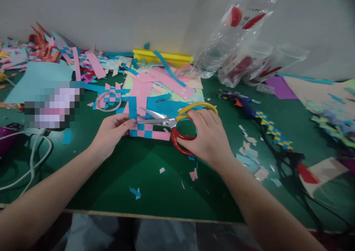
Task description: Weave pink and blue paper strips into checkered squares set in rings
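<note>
My left hand pinches the left edge of a small woven mat of pink and blue paper strips, held just above the green table. My right hand grips scissors with one yellow and one red handle loop. Their blades are open and point left, over the top of the woven piece, beside a blue strip sticking up from it.
Pink and blue paper strips pile up behind the hands, with a yellow tray at the wall. A tape ring lies left, white cables further left. Clear plastic bags and a glue gun sit right. Paper scraps dot the table.
</note>
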Demonstrator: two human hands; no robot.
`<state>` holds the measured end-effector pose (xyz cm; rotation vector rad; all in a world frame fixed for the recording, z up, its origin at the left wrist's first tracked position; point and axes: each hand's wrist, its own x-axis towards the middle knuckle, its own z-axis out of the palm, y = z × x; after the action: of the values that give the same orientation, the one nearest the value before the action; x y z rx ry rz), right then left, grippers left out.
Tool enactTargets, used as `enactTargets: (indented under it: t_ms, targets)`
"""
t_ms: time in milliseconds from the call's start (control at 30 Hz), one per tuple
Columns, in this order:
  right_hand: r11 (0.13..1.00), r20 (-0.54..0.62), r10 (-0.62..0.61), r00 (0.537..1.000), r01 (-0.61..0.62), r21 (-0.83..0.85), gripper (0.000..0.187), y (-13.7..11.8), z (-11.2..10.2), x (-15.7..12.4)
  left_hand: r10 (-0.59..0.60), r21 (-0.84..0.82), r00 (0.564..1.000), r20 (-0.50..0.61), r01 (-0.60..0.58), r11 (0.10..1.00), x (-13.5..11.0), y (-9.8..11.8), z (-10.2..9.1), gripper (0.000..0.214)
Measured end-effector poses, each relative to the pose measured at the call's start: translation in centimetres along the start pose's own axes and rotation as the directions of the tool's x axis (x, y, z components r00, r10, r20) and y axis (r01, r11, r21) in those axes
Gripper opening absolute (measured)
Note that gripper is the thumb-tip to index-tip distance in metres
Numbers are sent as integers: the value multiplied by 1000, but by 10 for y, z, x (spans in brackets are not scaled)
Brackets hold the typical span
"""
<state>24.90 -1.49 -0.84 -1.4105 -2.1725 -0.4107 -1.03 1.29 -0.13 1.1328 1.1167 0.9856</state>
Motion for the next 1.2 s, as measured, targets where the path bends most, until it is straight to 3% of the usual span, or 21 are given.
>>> enactTargets:
  t_ms: [200, 500, 767, 1200]
  targets:
    - [998, -31, -48, 998, 49, 28, 46, 0, 0, -1, -29, -9, 998, 50, 30, 1000, -1, -2, 1, 22]
    - [997, 1, -12, 1000, 12, 71, 51, 0, -2, -2, -36, -78, 991, 132, 46, 996, -2, -3, 2, 21]
    - [997, -9, -41, 999, 42, 61, 49, 0, -2, -2, -67, -126, 986, 150, 86, 988, -3, -1, 3, 10]
    - [993, -40, -99, 994, 101, 63, 42, 0, -6, -2, -117, -122, 983, 144, 135, 983, -3, -1, 3, 15]
